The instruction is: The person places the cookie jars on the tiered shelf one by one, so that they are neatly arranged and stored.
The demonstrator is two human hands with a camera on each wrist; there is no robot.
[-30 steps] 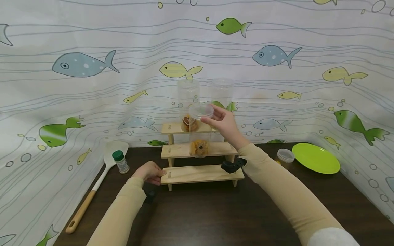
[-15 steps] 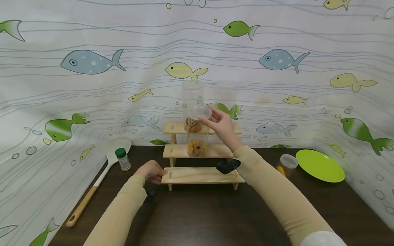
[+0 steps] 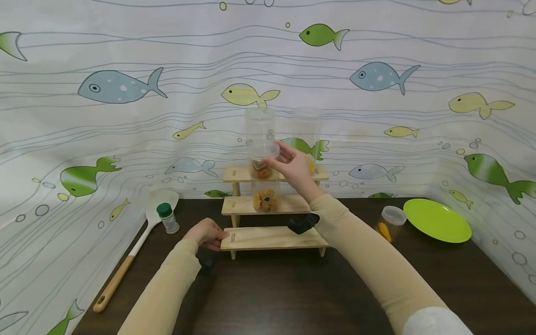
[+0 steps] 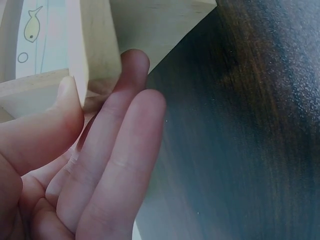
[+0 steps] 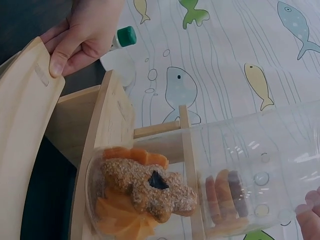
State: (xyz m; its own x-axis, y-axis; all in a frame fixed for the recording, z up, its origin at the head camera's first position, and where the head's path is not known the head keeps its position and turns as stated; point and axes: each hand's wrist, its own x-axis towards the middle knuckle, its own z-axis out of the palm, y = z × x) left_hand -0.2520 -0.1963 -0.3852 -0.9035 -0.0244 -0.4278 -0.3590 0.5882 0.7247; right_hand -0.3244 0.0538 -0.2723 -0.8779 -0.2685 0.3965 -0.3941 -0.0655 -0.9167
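My right hand (image 3: 294, 170) grips a tall clear jar (image 3: 265, 199) near its top with thumb and fingers. Orange and sugar-dusted cookies (image 5: 150, 187) lie in the bottom of this jar. It stands upright at the middle tier of a three-tier wooden shelf (image 3: 274, 237), left of centre; whether its base touches the board cannot be told. At the bottom tier's left end, my left hand (image 3: 206, 234) pinches the board (image 4: 95, 50) between thumb and fingers. On the top tier are two more clear jars, one with brown cookies (image 3: 261, 171), the other partly hidden behind my right hand.
To the left lie a long-handled white spatula (image 3: 140, 242) and a green-capped shaker bottle (image 3: 168, 218). On the right stand a small clear lidded tub (image 3: 392, 223) with something orange inside and a lime-green plate (image 3: 437, 221). A fish-patterned cloth (image 3: 201, 65) hangs behind.
My right hand and the jar have shifted left along the middle tier. The left hand keeps its hold on the bottom board. The head view has tilted slightly.
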